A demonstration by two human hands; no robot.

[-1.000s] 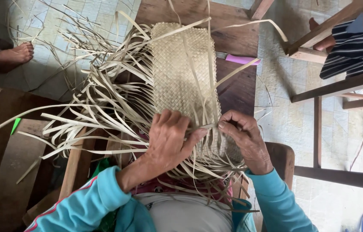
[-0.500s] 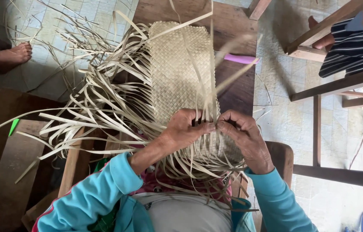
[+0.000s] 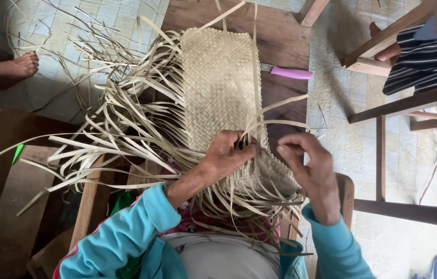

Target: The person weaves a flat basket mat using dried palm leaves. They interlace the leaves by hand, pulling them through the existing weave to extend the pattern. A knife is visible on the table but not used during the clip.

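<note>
A pale woven mat point(image 3: 218, 82) of flat straw strips lies over my lap and the wooden table point(image 3: 280, 46). Many loose strips point(image 3: 104, 139) fan out from its left and near edges. My left hand point(image 3: 226, 155) presses on the mat's near edge, with its fingers pinching a thin upright strip point(image 3: 254, 77). My right hand point(image 3: 309, 168) is just to the right, fingers curled beside the mat's right edge; I cannot tell whether it holds a strip. Both my sleeves are turquoise.
A knife with a pink handle point(image 3: 291, 73) lies on the table right of the mat. Another person's bare foot point(image 3: 14, 66) rests on the tiled floor at the left. A wooden chair frame point(image 3: 425, 129) with striped cloth point(image 3: 430, 57) stands at the right.
My left hand slid right along the mat's near edge and closed on a strip. My right hand moved slightly right, away from it.
</note>
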